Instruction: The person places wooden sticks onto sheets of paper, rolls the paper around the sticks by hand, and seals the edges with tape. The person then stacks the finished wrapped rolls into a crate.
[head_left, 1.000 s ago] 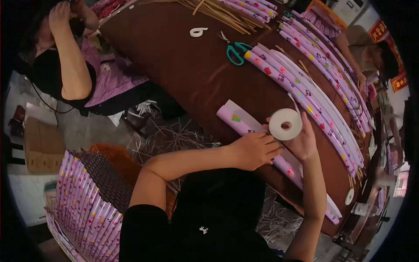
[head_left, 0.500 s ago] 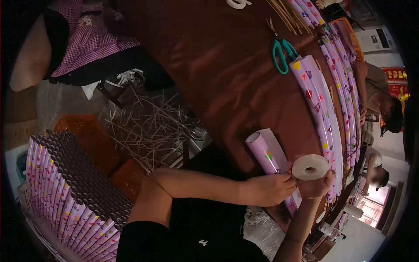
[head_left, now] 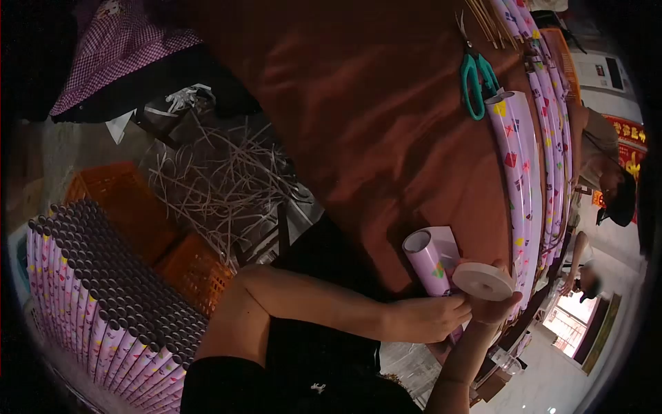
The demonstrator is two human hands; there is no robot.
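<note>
A flat white roll, apparently of tape (head_left: pixel 474 281), rests in my right hand (head_left: pixel 491 312), with the fingers behind it and the thumb at its edge. My left hand (head_left: pixel 426 319) is closed in a pinch close to the roll's lower edge; whatever lies between the fingertips is too small to make out. Just beyond the hands, a rolled pink patterned sheet (head_left: pixel 429 265) lies on the brown-covered table (head_left: pixel 331 117), partly hidden by my left hand.
A longer pink roll (head_left: pixel 516 159) and scissors with teal handles (head_left: pixel 476 86) lie farther along the table. Several thin sticks (head_left: pixel 486 24) are near them. Many wrapped tubes (head_left: pixel 103 331) stand packed beside an orange crate (head_left: pixel 114 203). Co-workers (head_left: pixel 603 162) sit across the table.
My view has shifted, so the table things appear farther right. The white roll has tilted and shows more of its edge. Both hands keep about the same hold.
</note>
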